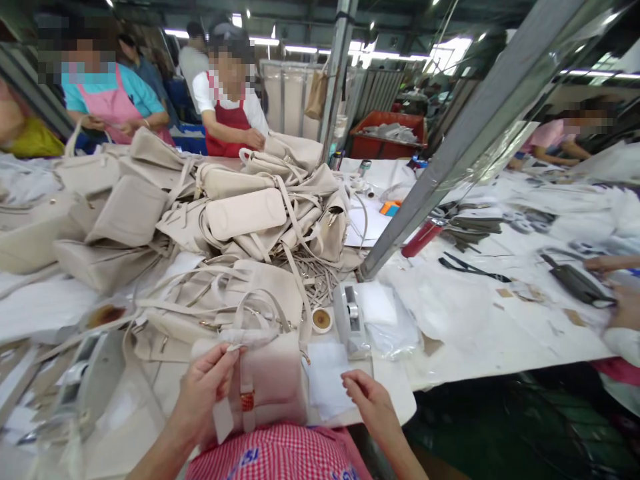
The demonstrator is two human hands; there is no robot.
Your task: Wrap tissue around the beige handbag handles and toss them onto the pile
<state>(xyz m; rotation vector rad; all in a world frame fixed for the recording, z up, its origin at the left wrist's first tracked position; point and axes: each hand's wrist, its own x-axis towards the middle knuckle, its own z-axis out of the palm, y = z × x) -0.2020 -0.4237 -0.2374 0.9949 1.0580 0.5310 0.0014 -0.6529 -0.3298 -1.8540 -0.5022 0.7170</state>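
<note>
My left hand is closed in a pinch on a pale strip at the top of a beige handbag. The bag lies in front of me against my checked apron, with a strap and a small red-and-gold piece on its front. Wrinkled clear wrap covers part of its handle. Below my left fingers hangs a white tag. My right hand hovers at the right, fingers loosely bent and apart, with nothing visible in them. Nearest it is a stack of thin white sheets.
Beige bags form a large heap ahead. Tape dispensers stand on both sides, with a tape roll near the right one. A slanted metal post rises from the table. Co-workers stand across and at the right.
</note>
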